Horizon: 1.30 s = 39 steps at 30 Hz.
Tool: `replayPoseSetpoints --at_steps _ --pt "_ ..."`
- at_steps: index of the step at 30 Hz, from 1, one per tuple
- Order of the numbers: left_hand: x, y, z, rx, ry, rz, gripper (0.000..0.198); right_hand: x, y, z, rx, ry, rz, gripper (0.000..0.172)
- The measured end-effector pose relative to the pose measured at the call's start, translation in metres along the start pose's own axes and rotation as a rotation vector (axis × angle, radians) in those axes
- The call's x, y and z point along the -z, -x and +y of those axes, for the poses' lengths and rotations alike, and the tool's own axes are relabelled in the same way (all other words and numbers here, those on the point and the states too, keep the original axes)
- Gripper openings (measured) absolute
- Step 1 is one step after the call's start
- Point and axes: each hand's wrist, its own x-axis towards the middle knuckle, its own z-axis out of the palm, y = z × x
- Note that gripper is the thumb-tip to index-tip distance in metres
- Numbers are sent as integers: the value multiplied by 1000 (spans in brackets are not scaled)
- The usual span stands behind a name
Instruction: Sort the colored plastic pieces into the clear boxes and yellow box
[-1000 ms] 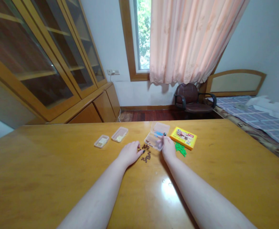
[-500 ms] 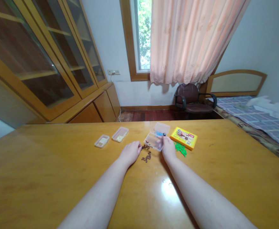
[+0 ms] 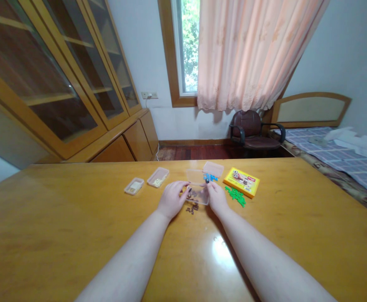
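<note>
My right hand [image 3: 217,198] grips the right end of a clear plastic box [image 3: 199,201], which is tilted above the table with its clear lid [image 3: 196,176] folded back. At the box's left end is my left hand [image 3: 171,199], its fingers curled and the thumb close to the forefinger. What lies between those fingertips is too small to make out. Small brown pieces [image 3: 192,208] lie on the table under and in front of the box; some show through its clear plastic. Just beyond my right hand lie small blue pieces [image 3: 211,178] by another clear plastic case [image 3: 214,167].
Green pieces [image 3: 236,196] lie right of my right hand, in front of a yellow box [image 3: 243,181]. Two clear boxes, one with cream pieces [image 3: 158,177] and a smaller one [image 3: 134,186], stand on the left. Beyond the wooden table [image 3: 76,218] is a chair [image 3: 249,130].
The clear box in my right hand has moved left and nearer, over the brown pieces. My left hand has risen from those pieces to the box's left end. More blue pieces show now.
</note>
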Motion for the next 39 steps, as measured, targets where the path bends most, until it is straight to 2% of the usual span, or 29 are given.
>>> replayPoseSetpoints --at_steps 3,6,11,15,17,22,26,29,34,39 --pt "0 -1 2 -20 33 19 31 2 0 -6 -65 -68 86 30" --pt "2 -1 2 -7 38 -3 24 3 -1 -10 -103 -140 160 31" --pt "-5 -1 -3 122 0 -62 25 4 -1 -16 -100 -163 241 34" --pt "-17 1 -10 173 -46 -233 43 5 0 -18 -107 -174 255 37" --pt "-21 2 -10 145 -56 -325 51 5 0 -18 -100 -174 252 37" --pt "-24 6 -1 -39 -24 -498 68 4 0 -15 -103 -187 245 35" --pt "-26 9 8 -162 16 -568 81 4 -1 -13 -99 -168 232 37" --pt "-28 9 11 -209 49 -562 72 5 -1 -13 -88 -165 231 37" --pt "-30 5 8 -209 97 -501 42 4 0 -15 -101 -169 232 36" --pt "-28 1 4 -175 126 -431 28 3 0 -13 -103 -170 219 37"
